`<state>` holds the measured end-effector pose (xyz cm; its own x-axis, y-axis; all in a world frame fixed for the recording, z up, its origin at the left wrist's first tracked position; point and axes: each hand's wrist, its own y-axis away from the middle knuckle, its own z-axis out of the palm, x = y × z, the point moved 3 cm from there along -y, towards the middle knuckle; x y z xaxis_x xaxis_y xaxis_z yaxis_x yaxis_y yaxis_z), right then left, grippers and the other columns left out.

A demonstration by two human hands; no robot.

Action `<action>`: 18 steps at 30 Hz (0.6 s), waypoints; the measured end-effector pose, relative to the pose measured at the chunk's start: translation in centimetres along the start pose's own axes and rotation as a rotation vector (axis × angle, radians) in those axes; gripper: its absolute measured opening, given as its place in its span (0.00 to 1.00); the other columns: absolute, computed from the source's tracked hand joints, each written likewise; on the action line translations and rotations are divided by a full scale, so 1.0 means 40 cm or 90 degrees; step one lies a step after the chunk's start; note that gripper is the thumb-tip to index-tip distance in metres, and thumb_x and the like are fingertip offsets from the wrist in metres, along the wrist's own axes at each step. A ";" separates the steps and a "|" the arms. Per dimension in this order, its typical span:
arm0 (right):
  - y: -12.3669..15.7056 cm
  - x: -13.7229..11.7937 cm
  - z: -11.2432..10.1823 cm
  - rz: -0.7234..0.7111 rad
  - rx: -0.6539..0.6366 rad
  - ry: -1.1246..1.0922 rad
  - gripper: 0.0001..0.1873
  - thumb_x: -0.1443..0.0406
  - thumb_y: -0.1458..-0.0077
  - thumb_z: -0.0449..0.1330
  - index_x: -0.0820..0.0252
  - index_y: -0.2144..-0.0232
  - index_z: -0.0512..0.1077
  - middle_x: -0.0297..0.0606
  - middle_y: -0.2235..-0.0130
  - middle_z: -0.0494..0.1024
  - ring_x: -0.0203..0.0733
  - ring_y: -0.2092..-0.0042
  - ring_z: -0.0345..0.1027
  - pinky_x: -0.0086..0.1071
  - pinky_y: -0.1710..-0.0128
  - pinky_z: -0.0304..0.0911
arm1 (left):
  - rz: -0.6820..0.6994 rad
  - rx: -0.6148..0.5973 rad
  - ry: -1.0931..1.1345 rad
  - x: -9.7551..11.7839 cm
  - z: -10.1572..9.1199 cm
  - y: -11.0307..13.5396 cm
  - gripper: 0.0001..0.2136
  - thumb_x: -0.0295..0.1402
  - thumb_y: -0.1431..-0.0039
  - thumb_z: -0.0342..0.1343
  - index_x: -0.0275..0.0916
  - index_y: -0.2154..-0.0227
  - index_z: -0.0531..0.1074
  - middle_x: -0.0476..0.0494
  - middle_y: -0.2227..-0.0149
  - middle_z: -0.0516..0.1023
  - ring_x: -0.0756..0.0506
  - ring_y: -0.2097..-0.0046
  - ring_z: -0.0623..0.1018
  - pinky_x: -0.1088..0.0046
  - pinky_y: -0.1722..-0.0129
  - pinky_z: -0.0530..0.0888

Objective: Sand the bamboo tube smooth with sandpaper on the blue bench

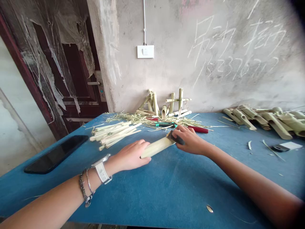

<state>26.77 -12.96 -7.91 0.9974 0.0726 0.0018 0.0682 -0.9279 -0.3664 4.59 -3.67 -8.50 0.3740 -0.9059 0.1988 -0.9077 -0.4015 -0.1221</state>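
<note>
A split length of pale green bamboo [159,147] lies slantwise just over the blue table [166,194]. My left hand [134,155] grips its near end, thumb below and fingers behind. At the far end, my right hand [188,139] is closed around a small dark block-like piece [176,138], pressed against the bamboo. Its exact kind is not clear, since the fingers cover part of it. Just behind my right hand lies a red handle [198,129], and a green-and-black tool [164,124] rests among shavings.
Bamboo strips [115,133] lie in a pile at left, near a black phone [56,154]. Bamboo frames [178,101] stand against the wall amid shavings [128,117]. Split bamboo pieces [269,119] are heaped at right, by a black-and-silver object [286,146].
</note>
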 end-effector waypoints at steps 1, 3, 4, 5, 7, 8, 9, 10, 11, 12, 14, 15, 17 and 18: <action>-0.001 -0.020 -0.005 -0.032 -0.013 -0.031 0.10 0.70 0.54 0.55 0.58 0.66 0.62 0.39 0.60 0.63 0.46 0.57 0.59 0.42 0.57 0.54 | -0.003 -0.003 0.000 -0.002 0.002 -0.002 0.22 0.43 0.44 0.48 0.42 0.47 0.61 0.43 0.50 0.68 0.41 0.52 0.71 0.65 0.54 0.69; -0.002 -0.050 -0.014 -0.082 -0.041 -0.102 0.10 0.70 0.54 0.54 0.57 0.66 0.62 0.38 0.60 0.63 0.44 0.58 0.59 0.40 0.57 0.55 | -0.006 -0.010 0.000 -0.005 0.004 -0.005 0.23 0.43 0.44 0.49 0.42 0.46 0.60 0.43 0.50 0.68 0.41 0.52 0.71 0.64 0.54 0.69; -0.003 -0.054 -0.017 -0.095 -0.052 -0.131 0.09 0.70 0.53 0.54 0.57 0.66 0.63 0.37 0.60 0.63 0.43 0.58 0.60 0.40 0.56 0.55 | -0.006 -0.012 -0.001 -0.006 0.004 -0.005 0.23 0.43 0.44 0.48 0.42 0.46 0.60 0.43 0.50 0.67 0.41 0.51 0.71 0.63 0.54 0.69; -0.005 -0.049 -0.017 -0.095 -0.056 -0.150 0.09 0.70 0.52 0.54 0.56 0.66 0.63 0.37 0.60 0.64 0.43 0.58 0.60 0.40 0.56 0.55 | -0.006 -0.014 -0.001 -0.006 0.005 -0.005 0.23 0.43 0.44 0.48 0.41 0.46 0.60 0.43 0.50 0.67 0.41 0.51 0.71 0.63 0.54 0.69; -0.006 -0.019 -0.011 -0.057 -0.037 -0.139 0.08 0.69 0.52 0.55 0.56 0.66 0.63 0.37 0.60 0.64 0.43 0.58 0.60 0.41 0.55 0.54 | -0.006 -0.014 -0.003 -0.006 0.004 -0.004 0.23 0.43 0.44 0.48 0.41 0.46 0.60 0.44 0.50 0.67 0.41 0.51 0.70 0.63 0.53 0.69; -0.006 0.000 -0.006 -0.031 -0.018 -0.110 0.08 0.69 0.52 0.55 0.57 0.67 0.63 0.37 0.60 0.64 0.44 0.57 0.60 0.43 0.55 0.54 | -0.006 -0.013 -0.004 -0.005 0.003 -0.003 0.23 0.43 0.43 0.47 0.41 0.46 0.60 0.44 0.50 0.67 0.41 0.51 0.70 0.63 0.53 0.69; -0.006 0.016 -0.002 -0.009 0.002 -0.074 0.08 0.69 0.52 0.55 0.57 0.67 0.62 0.38 0.60 0.63 0.45 0.57 0.60 0.44 0.55 0.54 | -0.005 -0.013 -0.005 -0.004 0.002 -0.002 0.23 0.43 0.43 0.47 0.41 0.46 0.60 0.44 0.50 0.67 0.41 0.51 0.70 0.63 0.53 0.69; -0.005 0.026 0.001 0.002 0.019 -0.037 0.08 0.70 0.53 0.55 0.57 0.67 0.62 0.39 0.60 0.63 0.47 0.57 0.59 0.45 0.56 0.54 | -0.004 -0.013 -0.005 -0.003 0.001 -0.001 0.23 0.43 0.43 0.47 0.42 0.46 0.60 0.44 0.50 0.67 0.41 0.51 0.70 0.64 0.53 0.69; -0.003 0.028 0.003 -0.001 0.028 -0.012 0.09 0.70 0.53 0.55 0.58 0.67 0.62 0.40 0.60 0.63 0.47 0.57 0.59 0.45 0.56 0.54 | -0.004 -0.013 -0.006 -0.002 0.000 0.000 0.23 0.43 0.43 0.47 0.42 0.46 0.60 0.44 0.50 0.67 0.42 0.51 0.71 0.64 0.53 0.69; -0.002 0.021 0.004 -0.017 0.026 -0.004 0.10 0.71 0.54 0.54 0.58 0.67 0.62 0.40 0.60 0.63 0.47 0.57 0.59 0.44 0.57 0.54 | -0.004 -0.013 -0.007 -0.001 -0.001 0.000 0.23 0.43 0.43 0.47 0.42 0.46 0.60 0.45 0.50 0.67 0.42 0.51 0.71 0.64 0.53 0.69; -0.001 -0.012 -0.002 -0.070 0.002 -0.051 0.11 0.72 0.55 0.54 0.58 0.66 0.62 0.39 0.61 0.63 0.46 0.58 0.58 0.41 0.58 0.55 | -0.005 -0.014 -0.009 0.000 -0.001 -0.001 0.23 0.43 0.44 0.48 0.41 0.46 0.60 0.44 0.50 0.67 0.41 0.51 0.71 0.64 0.54 0.69; -0.001 -0.033 -0.007 -0.098 -0.017 -0.100 0.11 0.72 0.55 0.54 0.58 0.66 0.62 0.38 0.61 0.63 0.44 0.59 0.59 0.39 0.59 0.56 | -0.005 -0.014 -0.010 0.000 -0.001 -0.001 0.23 0.43 0.44 0.48 0.41 0.46 0.61 0.44 0.51 0.67 0.41 0.52 0.71 0.64 0.54 0.69; -0.002 -0.068 -0.018 -0.145 -0.057 -0.209 0.10 0.72 0.53 0.54 0.57 0.66 0.62 0.36 0.61 0.62 0.40 0.61 0.59 0.36 0.60 0.57 | -0.004 -0.015 -0.012 -0.001 -0.001 -0.003 0.23 0.42 0.44 0.48 0.40 0.47 0.61 0.44 0.52 0.68 0.41 0.52 0.71 0.65 0.55 0.69; -0.003 -0.075 -0.021 -0.156 -0.069 -0.248 0.10 0.71 0.53 0.54 0.57 0.66 0.63 0.36 0.61 0.62 0.39 0.61 0.59 0.34 0.60 0.58 | -0.003 -0.014 -0.013 -0.001 0.000 -0.003 0.22 0.42 0.44 0.48 0.40 0.47 0.62 0.44 0.52 0.68 0.41 0.52 0.71 0.65 0.55 0.69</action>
<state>23.79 -13.36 -7.07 0.8693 0.4072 -0.2803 0.3239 -0.8975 -0.2995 4.69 -3.56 -8.48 0.3823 -0.9063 0.1800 -0.9096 -0.4034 -0.0993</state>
